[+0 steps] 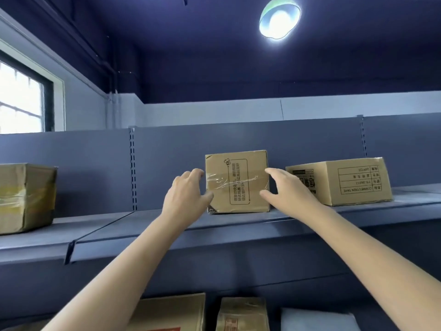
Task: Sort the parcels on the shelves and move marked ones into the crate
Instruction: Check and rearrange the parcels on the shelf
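Observation:
A small brown cardboard parcel (237, 181) with clear tape and printed text stands on the top shelf (167, 232), in the middle of the view. My left hand (187, 193) is at its left side, fingers curved and touching the edge. My right hand (285, 191) is at its right side, thumb and fingers spread around the corner. Both arms reach up from below. No crate is in view.
A wider box (338, 181) with a printed table lies to the right on the same shelf. A taped box (25, 198) stands at the far left. On the shelf below lie two brown parcels (171, 312) (242, 314) and a white packet (317, 320).

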### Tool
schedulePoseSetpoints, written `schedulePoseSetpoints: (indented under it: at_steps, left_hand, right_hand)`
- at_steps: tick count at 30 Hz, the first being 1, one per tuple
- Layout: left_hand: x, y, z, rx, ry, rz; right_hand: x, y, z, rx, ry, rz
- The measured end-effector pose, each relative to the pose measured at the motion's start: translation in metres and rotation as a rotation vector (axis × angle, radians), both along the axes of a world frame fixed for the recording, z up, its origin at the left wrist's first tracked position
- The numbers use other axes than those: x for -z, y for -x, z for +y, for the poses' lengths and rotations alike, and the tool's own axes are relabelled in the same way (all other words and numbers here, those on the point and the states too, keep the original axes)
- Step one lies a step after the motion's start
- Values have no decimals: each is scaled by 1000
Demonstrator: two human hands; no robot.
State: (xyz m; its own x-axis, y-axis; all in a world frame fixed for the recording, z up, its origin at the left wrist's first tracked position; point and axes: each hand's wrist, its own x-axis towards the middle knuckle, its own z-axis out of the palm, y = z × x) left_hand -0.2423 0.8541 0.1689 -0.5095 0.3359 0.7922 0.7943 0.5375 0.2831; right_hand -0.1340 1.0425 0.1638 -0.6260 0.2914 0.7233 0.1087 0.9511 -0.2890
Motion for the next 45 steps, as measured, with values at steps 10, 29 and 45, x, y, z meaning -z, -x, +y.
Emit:
schedulePoseSetpoints:
  at_steps: [10,29,45]
  left_hand:
    - [15,52,64,-114,32,-498]
    - [-51,-28,-60,677,-296,-281]
    - [-49,-52,-179,516,-447,-68]
  right_hand:
    - [13,79,17,116,383,6]
    - [-54,-24,-60,-357,359,446]
    - [-58,-48,-180,-288,149,348]
